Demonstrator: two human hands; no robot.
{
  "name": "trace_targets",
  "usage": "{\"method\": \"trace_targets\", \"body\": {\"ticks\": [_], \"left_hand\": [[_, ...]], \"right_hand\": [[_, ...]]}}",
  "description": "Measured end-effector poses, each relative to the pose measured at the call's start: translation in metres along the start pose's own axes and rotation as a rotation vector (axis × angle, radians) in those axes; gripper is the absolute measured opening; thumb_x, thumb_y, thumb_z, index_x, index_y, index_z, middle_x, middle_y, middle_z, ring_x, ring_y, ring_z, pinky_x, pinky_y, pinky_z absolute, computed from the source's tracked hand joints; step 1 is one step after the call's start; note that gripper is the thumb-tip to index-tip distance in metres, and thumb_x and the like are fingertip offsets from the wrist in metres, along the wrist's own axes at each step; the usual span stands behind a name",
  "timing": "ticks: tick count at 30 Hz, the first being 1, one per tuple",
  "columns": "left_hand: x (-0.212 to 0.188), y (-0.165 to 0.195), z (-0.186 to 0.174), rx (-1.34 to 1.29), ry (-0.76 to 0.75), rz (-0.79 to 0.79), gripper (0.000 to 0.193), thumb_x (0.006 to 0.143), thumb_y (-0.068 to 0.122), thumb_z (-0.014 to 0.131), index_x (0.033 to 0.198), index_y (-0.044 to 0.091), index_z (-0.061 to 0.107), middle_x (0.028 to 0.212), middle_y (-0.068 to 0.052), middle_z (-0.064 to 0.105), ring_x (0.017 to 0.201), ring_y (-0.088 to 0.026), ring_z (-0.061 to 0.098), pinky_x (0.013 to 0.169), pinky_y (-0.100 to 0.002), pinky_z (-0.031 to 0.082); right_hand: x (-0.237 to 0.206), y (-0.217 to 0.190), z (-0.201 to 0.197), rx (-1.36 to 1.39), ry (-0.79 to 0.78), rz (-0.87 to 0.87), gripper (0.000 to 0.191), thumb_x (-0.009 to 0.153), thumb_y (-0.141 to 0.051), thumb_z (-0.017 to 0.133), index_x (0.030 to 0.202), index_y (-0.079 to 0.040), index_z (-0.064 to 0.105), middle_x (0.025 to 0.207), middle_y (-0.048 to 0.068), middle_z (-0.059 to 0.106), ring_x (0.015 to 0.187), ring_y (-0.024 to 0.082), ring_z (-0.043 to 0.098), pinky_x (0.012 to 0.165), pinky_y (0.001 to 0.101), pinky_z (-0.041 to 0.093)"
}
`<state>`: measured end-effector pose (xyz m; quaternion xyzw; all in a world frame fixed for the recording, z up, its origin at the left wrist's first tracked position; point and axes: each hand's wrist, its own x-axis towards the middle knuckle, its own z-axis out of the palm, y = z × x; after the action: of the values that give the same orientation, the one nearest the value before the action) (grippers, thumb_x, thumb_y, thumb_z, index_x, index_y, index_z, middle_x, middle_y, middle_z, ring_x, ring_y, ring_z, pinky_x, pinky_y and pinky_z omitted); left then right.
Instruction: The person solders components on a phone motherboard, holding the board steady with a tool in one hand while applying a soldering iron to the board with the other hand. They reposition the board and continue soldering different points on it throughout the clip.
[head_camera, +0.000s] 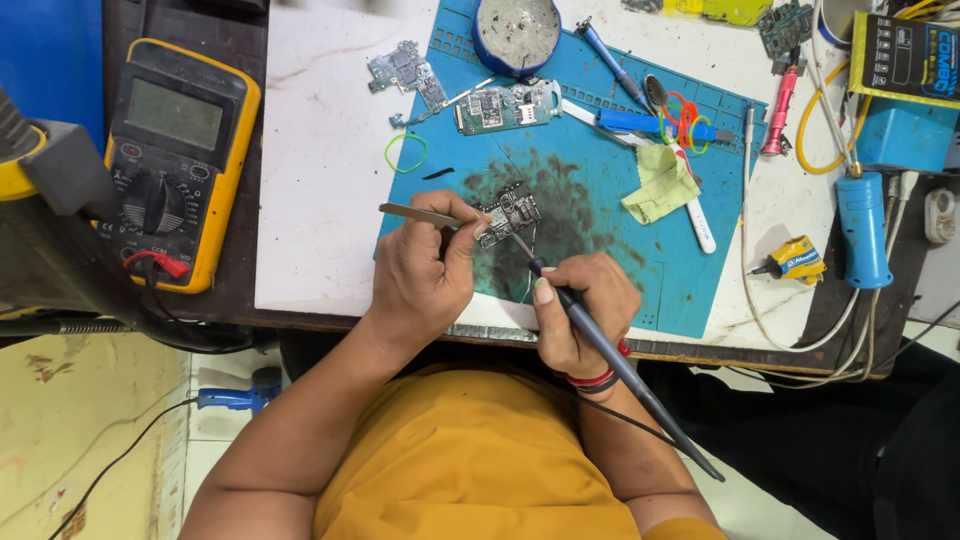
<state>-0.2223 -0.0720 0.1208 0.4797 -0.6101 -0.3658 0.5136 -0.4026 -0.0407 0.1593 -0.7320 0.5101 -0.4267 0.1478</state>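
A small circuit board (511, 210) lies on the stained blue work mat (590, 200). My left hand (425, 268) grips metal tweezers (425, 214) whose tips press on the board's left edge. My right hand (580, 310) holds a dark soldering iron (600, 345) like a pen; its tip touches the board's lower right corner. The iron's cord trails back over my arm.
A yellow multimeter (178, 160) sits at left. Two more circuit boards (405, 72) (500, 106), a round blue tin (517, 35), a green rubber band (406, 153), a yellow cloth (662, 185), blue tools and a blue hot-air handle (862, 228) surround the mat.
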Motion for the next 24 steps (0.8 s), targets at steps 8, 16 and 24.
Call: {"method": "trace_targets", "body": {"ticks": [8, 16, 24], "left_hand": [[0.012, 0.005, -0.009, 0.044, 0.014, 0.050, 0.018, 0.104, 0.002, 0.066, 0.112, 0.003, 0.051, 0.094, -0.007, 0.070, 0.077, -0.020, 0.074, 0.065, -0.032, 0.057], [0.011, 0.004, -0.015, 0.055, 0.012, 0.052, 0.018, 0.103, 0.002, 0.067, 0.112, 0.003, 0.050, 0.094, -0.008, 0.069, 0.074, -0.020, 0.073, 0.063, -0.032, 0.056], [0.013, 0.003, -0.017, 0.065, 0.004, 0.033, 0.019, 0.102, 0.001, 0.067, 0.111, 0.003, 0.051, 0.092, -0.007, 0.070, 0.072, -0.019, 0.073, 0.061, -0.031, 0.056]], "right_hand": [[0.019, -0.009, 0.004, 0.012, -0.036, -0.007, 0.009, 0.087, -0.002, 0.069, 0.091, 0.000, 0.062, 0.082, 0.014, 0.066, 0.070, 0.029, 0.063, 0.067, 0.0369, 0.049], [0.019, -0.012, 0.009, 0.007, -0.048, -0.002, 0.009, 0.087, -0.001, 0.070, 0.091, 0.000, 0.062, 0.082, 0.014, 0.066, 0.069, 0.028, 0.063, 0.066, 0.0363, 0.049], [0.020, -0.014, 0.010, 0.006, -0.046, 0.008, 0.009, 0.088, -0.001, 0.070, 0.091, 0.000, 0.062, 0.082, 0.014, 0.066, 0.070, 0.028, 0.064, 0.067, 0.0358, 0.049]]}}
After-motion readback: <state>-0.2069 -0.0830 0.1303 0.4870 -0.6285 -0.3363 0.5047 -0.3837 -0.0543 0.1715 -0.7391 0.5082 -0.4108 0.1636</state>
